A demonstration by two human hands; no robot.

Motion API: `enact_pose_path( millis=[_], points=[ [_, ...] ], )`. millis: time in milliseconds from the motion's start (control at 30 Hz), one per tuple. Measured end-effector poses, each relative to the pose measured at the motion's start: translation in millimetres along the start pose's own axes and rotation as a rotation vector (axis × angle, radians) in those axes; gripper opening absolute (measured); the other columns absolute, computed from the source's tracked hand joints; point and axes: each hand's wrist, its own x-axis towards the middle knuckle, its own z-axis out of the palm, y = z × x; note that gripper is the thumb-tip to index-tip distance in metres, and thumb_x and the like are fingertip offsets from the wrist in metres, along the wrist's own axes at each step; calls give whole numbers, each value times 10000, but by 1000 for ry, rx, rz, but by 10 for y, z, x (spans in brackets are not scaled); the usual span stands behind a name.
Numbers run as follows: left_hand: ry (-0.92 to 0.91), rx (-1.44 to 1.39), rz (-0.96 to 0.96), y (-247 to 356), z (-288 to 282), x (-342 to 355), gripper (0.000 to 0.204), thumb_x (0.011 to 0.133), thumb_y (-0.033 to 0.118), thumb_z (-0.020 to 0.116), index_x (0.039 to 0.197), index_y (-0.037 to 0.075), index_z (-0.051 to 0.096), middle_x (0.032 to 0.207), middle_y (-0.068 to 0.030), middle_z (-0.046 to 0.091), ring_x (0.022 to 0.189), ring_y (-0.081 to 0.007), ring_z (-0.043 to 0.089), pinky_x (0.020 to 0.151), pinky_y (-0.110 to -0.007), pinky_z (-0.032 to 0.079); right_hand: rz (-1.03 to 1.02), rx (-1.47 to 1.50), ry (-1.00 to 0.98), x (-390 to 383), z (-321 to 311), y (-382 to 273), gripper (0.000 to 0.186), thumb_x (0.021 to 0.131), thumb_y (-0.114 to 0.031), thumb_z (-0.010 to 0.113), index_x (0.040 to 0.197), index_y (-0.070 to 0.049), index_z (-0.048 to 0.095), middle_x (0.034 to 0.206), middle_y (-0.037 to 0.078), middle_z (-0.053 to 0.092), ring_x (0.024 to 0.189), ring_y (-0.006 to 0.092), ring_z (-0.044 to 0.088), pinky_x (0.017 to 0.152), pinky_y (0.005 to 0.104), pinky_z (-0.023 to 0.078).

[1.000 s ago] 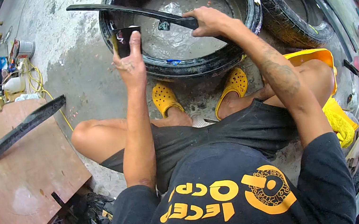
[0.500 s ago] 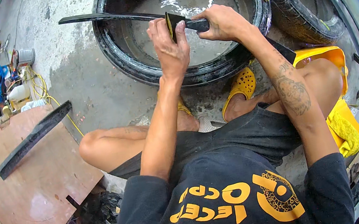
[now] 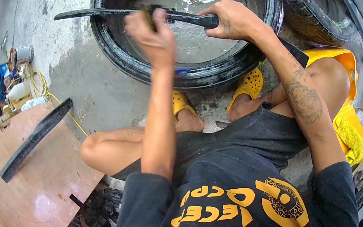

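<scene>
A long, narrow black strip (image 3: 86,13) reaches across above a tire (image 3: 119,59) lying on the floor. Its thicker right end is gripped by my right hand (image 3: 237,19), thumb and fingers closed round it. My left hand (image 3: 152,41), smeared by motion, pinches a folded sheet (image 3: 146,17), dark outside and yellowish inside, which looks like sandpaper. That sheet wraps the strip about midway along. Inside the tire ring, a wet-looking grey surface shows white reflections.
At left, another black strip (image 3: 36,141) rests on a wooden board (image 3: 53,184). Bottles, a can (image 3: 24,54) and a yellow cord (image 3: 77,124) lie beyond. A second tire (image 3: 301,9) leans at right, near a yellow container (image 3: 346,70) and yellow cloth (image 3: 353,139).
My left hand has slid leftward along the strip with the folded sheet, away from my right hand. My right hand has shifted slightly right, still gripping the strip's end.
</scene>
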Motion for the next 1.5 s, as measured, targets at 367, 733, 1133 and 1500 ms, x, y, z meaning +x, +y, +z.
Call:
enact_pose_path(
  millis=[367, 733, 1133, 1500],
  points=[
    [-39, -5, 112, 132, 65, -125, 269, 936, 206, 719, 959, -26, 586, 954, -178, 546, 904, -332, 539, 824, -460, 425, -8, 48, -1, 8, 21, 149, 524, 725, -302, 767, 1197, -77, 728, 958, 257, 711, 934, 405, 694, 852, 450, 548],
    [-94, -298, -192, 161, -226, -185, 345, 962, 276, 726, 1075, -10, 570, 962, -97, 618, 844, -235, 606, 777, -361, 491, -56, 56, 19, 85, 8, 240, 529, 730, -343, 796, 1182, -74, 740, 961, 266, 716, 925, 389, 711, 867, 434, 565],
    [62, -86, 23, -229, -115, 20, 333, 908, 237, 754, 989, -27, 569, 949, -190, 527, 918, -385, 531, 819, -483, 431, -29, -132, 115, 61, 118, -326, 417, 800, -390, 707, 1109, -114, 755, 953, 234, 723, 909, 377, 716, 861, 470, 571],
    [435, 201, 348, -277, 170, -117, 251, 933, 215, 706, 971, 4, 574, 972, -196, 535, 934, -384, 515, 813, -498, 406, -25, -224, 58, 171, 234, -305, 319, 777, -333, 747, 879, -31, 764, 811, 230, 722, 774, 399, 723, 768, 465, 595]
  ],
)
